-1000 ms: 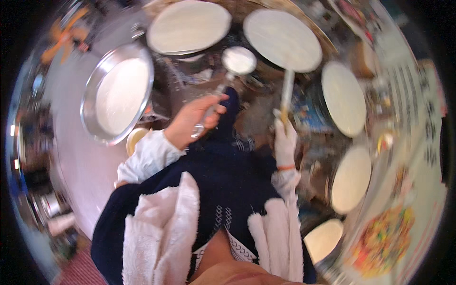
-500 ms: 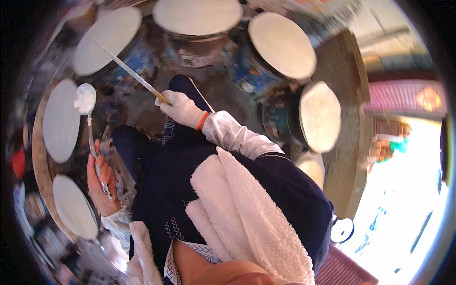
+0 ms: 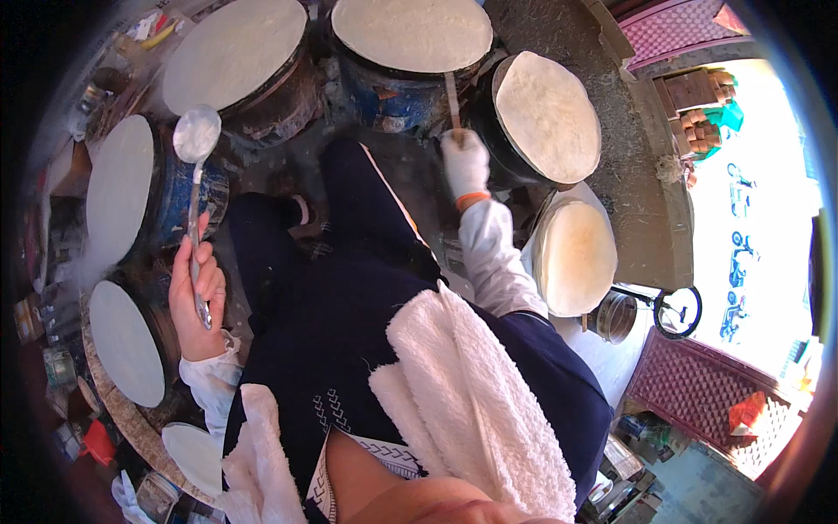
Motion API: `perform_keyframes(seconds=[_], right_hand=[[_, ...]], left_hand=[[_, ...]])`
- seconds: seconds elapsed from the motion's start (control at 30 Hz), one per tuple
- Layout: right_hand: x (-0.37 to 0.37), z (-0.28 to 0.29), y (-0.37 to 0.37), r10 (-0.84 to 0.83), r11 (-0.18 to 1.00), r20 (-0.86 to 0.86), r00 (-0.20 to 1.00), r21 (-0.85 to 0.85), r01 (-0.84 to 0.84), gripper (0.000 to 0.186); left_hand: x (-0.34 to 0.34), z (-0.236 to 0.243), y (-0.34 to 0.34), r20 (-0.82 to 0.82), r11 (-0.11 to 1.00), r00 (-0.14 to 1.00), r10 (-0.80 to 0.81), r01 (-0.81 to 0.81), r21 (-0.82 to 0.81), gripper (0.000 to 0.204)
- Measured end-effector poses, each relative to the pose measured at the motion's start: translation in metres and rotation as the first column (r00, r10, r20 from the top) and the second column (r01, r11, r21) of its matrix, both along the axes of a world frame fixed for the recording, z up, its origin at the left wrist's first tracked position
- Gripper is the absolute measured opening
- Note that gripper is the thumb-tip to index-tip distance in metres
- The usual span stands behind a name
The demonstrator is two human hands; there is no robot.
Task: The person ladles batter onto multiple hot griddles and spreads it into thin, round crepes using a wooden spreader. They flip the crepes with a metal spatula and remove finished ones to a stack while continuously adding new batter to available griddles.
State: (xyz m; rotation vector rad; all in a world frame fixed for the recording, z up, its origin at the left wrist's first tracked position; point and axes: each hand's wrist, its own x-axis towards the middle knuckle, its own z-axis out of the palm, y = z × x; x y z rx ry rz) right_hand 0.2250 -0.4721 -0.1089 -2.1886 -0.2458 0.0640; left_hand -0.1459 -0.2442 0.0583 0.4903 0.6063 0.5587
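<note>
My left hand (image 3: 199,293) grips the handle of a metal ladle (image 3: 196,135), its bowl coated with white batter and held up near the left griddles. In a white knit glove with an orange cuff, my right hand (image 3: 466,164) is closed round a long thin spatula (image 3: 452,98). The blade reaches the near rim of the far middle griddle, which carries a thin round white pancake (image 3: 412,33); where the tip lies I cannot tell. Right of that hand is another griddle with a pancake (image 3: 548,118) whose edge lifts slightly.
More round griddles with pale pancakes (image 3: 236,54) (image 3: 120,188) (image 3: 127,345) curve round my left. At the right, a stack of browned pancakes (image 3: 576,258) stands beside a brown ledge (image 3: 642,201). A white towel (image 3: 471,393) hangs over my chest.
My right hand has swung right with the spatula, from pointing at the far left griddle to the far middle one. The view has turned; my left hand still holds the ladle up.
</note>
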Motion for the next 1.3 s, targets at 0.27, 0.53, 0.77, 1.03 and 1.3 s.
perform_keyframes(seconds=[0.27,0.53,0.77,1.03,1.3], right_hand=[[0.154,-0.006,0.019,-0.332,0.847,0.097,0.938,-0.407,0.342,0.077],[0.210,0.005,0.007,-0.203,0.784,0.157,0.967,-0.565,0.256,0.039],[0.236,0.097,-0.207,-0.486,0.839,0.110,0.867,0.338,0.427,0.018],[0.046,0.034,-0.433,-0.840,0.272,-0.221,0.495,0.617,0.738,0.019],[-0.064,-0.182,-0.480,-0.811,-0.260,-0.567,-0.144,0.128,0.957,0.034]], left_hand=[[0.071,-0.007,0.054,-0.027,0.986,0.986,-0.164,0.164,-0.002,0.043],[0.120,-0.008,0.053,-0.062,0.981,0.979,-0.193,0.192,-0.016,0.043],[0.142,0.000,0.025,-0.078,0.967,0.964,-0.255,0.255,-0.006,0.048],[0.150,-0.022,0.013,-0.084,0.931,0.927,-0.365,0.365,-0.015,0.047],[0.161,-0.005,-0.010,-0.131,0.913,0.905,-0.404,0.408,0.000,0.047]])
